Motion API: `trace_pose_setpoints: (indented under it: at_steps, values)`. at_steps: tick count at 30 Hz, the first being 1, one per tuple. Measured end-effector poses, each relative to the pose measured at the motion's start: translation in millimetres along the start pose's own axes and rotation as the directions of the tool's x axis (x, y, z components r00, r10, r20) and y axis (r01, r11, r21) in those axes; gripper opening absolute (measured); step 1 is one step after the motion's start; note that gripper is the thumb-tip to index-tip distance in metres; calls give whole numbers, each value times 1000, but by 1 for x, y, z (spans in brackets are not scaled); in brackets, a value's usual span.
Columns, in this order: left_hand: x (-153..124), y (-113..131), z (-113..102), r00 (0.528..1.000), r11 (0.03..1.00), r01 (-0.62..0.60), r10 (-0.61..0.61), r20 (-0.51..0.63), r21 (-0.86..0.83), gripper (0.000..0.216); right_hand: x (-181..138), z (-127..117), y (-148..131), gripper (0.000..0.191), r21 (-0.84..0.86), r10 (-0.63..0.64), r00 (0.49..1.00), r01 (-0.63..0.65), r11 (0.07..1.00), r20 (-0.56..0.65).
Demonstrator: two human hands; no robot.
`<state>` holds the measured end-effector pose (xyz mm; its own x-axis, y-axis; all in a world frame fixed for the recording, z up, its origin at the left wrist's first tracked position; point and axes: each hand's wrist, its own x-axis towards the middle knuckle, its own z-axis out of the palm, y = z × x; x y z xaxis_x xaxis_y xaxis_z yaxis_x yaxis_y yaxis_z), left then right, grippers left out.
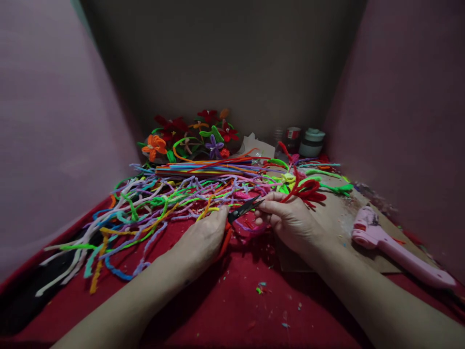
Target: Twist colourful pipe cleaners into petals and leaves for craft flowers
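Note:
My left hand [209, 235] is closed around the red handles of a pair of scissors [244, 209], whose dark blades point right toward my other hand. In my right hand [290, 220] is a bunch of looped red pipe cleaners [310, 191], pinched between thumb and fingers. The loops stick out past the back of that hand. The scissor tips reach my right fingertips; whether the blades touch a pipe cleaner there is too small to tell. Loose, bent pipe cleaners [145, 208] in many colours lie in a tangle beyond and left of my hands.
A bundle of straight pipe cleaners [207, 168] lies behind the tangle, before finished pipe-cleaner flowers [155, 147]. A pink glue gun [395, 249] rests on the cardboard [336, 220] at right. A lidded cup [312, 142] stands at the back. Scraps dot the red cloth [225, 310].

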<state>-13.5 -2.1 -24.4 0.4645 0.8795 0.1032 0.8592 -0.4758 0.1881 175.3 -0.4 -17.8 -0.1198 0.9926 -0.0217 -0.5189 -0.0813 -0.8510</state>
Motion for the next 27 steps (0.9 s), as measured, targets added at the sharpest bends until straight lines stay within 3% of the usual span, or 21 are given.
trace_pose_setpoints:
  at_steps: [10,16,27]
  values:
    - [-1,1,-2,999,1000,14,-15,33,11,31,0,1,-2,8,-3,0,1000,0,1000,-6]
    - [0,-6,2,990,993,-115,113,-80,-12,37,1,-3,-4,8,-7,-52,999,51,999,-9]
    - [0,-1,-3,998,999,-42,41,-40,-16,35,0,0,-1,5,-93,-76,997,76,993,5]
